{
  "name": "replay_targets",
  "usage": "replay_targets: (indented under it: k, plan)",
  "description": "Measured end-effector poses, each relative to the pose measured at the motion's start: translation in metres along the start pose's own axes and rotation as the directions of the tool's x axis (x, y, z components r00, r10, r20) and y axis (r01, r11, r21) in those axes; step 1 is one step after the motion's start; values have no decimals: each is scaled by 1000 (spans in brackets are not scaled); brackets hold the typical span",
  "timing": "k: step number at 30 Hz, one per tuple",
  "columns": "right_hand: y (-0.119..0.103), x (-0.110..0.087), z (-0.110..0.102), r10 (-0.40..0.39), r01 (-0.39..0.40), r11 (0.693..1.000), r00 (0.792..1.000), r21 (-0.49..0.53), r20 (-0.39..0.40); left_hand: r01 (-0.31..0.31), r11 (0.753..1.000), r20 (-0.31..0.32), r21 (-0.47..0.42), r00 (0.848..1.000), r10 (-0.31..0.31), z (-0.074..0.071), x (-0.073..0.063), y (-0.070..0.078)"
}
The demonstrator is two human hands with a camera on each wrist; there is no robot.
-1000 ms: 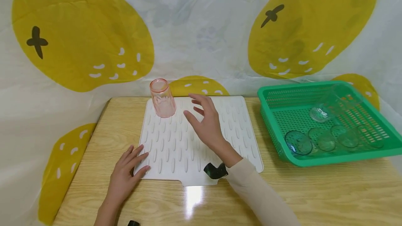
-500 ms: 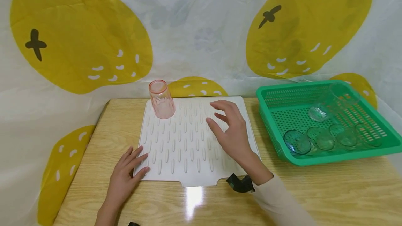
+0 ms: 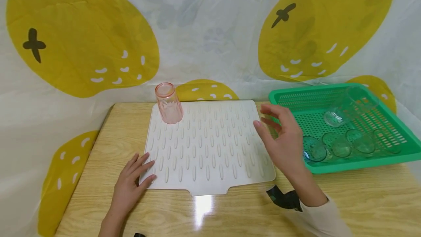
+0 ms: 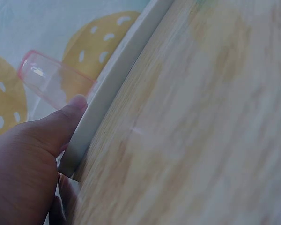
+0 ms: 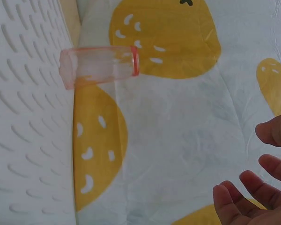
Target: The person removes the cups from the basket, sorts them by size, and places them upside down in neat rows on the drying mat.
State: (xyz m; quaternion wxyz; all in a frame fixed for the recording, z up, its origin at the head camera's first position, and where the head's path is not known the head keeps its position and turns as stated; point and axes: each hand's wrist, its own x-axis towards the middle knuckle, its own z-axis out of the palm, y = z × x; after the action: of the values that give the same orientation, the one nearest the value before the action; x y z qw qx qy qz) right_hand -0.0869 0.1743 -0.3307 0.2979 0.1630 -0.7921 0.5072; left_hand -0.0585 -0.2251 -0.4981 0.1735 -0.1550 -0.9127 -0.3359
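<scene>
A pink ridged drinking glass (image 3: 169, 105) stands on the far left corner of the white drying mat (image 3: 204, 149), its narrower end up. My left hand (image 3: 129, 182) rests at the mat's near left edge, fingers spread over the rim. In the left wrist view its thumb (image 4: 77, 103) lies on the mat's edge. My right hand (image 3: 283, 142) is in the air between the mat's right side and the green basket (image 3: 345, 165), holding nothing. Its fingers are loosely bent and apart, and it hides part of the basket's left wall.
Inside the basket lie several glasses: a bluish one (image 3: 314, 149) at the front left, clear ones beside it, and another clear glass (image 3: 335, 118) farther back. A white cloth with yellow fruit shapes (image 3: 210, 39) hangs behind the wooden table (image 3: 243, 215).
My right hand has moved right, from near the pink glass across the mat to the basket's left side. My left hand and the pink glass have stayed put.
</scene>
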Motion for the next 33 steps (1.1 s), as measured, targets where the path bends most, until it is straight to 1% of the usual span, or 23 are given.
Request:
replay_targets:
  k: [6, 10, 13, 20, 23, 26, 30, 33]
  plan:
    - [9, -2, -32, 11, -15, 997, 999, -81, -45, -8, 1000, -5, -21, 1000, 8, 1, -1, -1]
    - [17, -1, -54, 19, -34, 983, 997, -181, -81, -2, 1000, -5, -25, 1000, 2, 0, 0, 0]
    - [18, 2, -72, 63, -87, 968, 992, -234, -106, 3, 1000, -2, -16, 1000, -3, 0, 0, 0]
    - [16, 9, -102, 160, -195, 936, 977, -293, -139, -11, 1000, -9, 1, 1000, 11, -1, 1, 2]
    - [18, 12, -111, 199, -238, 911, 969, -336, -146, -17, 1000, -13, -2, 1000, 17, -1, 1, 3]
    - [22, 14, -120, 237, -271, 883, 962, -382, -135, -16, 1000, -9, -3, 1000, 16, -1, 1, 3]
    - [31, 18, -131, 280, -299, 841, 954, -450, -109, -11, 1000, -8, 1, 1000, 11, -1, 1, 4]
    - [38, 20, -139, 323, -329, 804, 941, -496, -100, -8, 1000, -7, -2, 1000, 8, -1, 1, 4]
